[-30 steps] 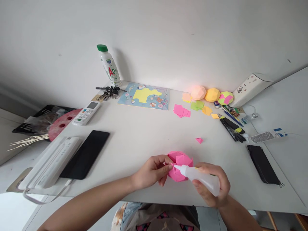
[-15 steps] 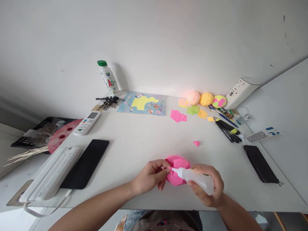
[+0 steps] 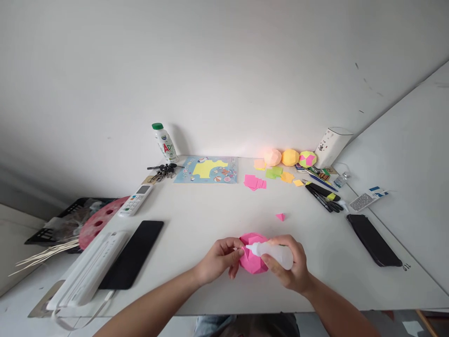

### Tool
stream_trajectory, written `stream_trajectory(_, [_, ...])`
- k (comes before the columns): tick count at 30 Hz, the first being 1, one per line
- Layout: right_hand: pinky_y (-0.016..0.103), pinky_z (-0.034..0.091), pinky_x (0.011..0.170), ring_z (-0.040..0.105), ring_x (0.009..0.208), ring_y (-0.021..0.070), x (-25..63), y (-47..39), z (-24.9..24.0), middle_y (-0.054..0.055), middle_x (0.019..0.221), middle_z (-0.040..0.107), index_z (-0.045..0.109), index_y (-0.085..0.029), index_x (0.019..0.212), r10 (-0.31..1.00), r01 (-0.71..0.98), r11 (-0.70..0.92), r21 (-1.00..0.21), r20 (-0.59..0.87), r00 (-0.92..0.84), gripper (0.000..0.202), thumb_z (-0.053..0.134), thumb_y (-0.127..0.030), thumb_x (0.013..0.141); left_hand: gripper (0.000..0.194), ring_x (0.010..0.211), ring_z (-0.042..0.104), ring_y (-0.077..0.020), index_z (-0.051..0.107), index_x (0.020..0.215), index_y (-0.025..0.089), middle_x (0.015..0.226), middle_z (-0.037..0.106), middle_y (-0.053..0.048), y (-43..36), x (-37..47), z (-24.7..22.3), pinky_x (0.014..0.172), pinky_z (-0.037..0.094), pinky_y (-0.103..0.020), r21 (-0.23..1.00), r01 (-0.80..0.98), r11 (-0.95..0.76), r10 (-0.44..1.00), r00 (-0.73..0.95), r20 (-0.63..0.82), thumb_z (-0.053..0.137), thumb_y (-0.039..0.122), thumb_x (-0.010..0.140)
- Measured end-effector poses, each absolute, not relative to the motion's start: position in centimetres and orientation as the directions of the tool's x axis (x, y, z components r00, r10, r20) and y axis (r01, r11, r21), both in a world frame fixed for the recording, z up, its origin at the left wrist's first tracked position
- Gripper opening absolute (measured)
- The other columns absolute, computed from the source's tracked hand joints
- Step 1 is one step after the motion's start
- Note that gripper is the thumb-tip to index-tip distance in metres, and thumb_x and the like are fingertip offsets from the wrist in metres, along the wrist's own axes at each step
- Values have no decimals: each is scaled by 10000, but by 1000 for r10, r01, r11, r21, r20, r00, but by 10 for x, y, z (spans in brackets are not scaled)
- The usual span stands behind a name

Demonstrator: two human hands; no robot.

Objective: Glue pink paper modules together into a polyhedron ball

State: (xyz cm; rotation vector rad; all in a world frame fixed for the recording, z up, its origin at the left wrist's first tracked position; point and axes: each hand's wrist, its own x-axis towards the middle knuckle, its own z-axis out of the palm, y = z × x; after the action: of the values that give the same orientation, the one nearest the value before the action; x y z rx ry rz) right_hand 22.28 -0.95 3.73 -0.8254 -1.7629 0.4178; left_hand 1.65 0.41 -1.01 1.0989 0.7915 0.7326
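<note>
Near the front of the table, a pink folded-paper ball (image 3: 254,267) stands between my hands. My left hand (image 3: 221,258) pinches its left side between thumb and forefinger. Wrapped in my right hand (image 3: 293,270) is a white squeeze glue bottle (image 3: 280,255), lying tilted with its narrow tip pointing left. That tip is at the pink paper close to my left fingertips; whether it touches cannot be made out. Part of the ball is hidden behind the bottle and my fingers. A small folded pink paper piece (image 3: 280,217) lies just beyond the ball.
Paper slips, including pink ones (image 3: 254,182), and finished paper balls (image 3: 290,157) are at the back. Scissors (image 3: 335,206) and a black pouch (image 3: 373,241) lie right. Leftward are a phone (image 3: 133,255), a remote (image 3: 136,200), keys (image 3: 164,171) and a bottle (image 3: 165,144).
The camera view has shifted, so the far objects appear lower. My right hand and the glue bottle sit slightly closer to my left hand. Both hands keep their hold.
</note>
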Motion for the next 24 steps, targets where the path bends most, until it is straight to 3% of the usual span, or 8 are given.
stream_trajectory(24, [237,489,407,592,467,147,228,-9,37,-12,639,641,569,-219,886,737,357,668,-654,647,-195,142,663,-235,781,443,349,477,-70,610,785,126,460,544,49,10,21,-16,420,373,-201,939,-180,295,849,500,-171,717,556,763])
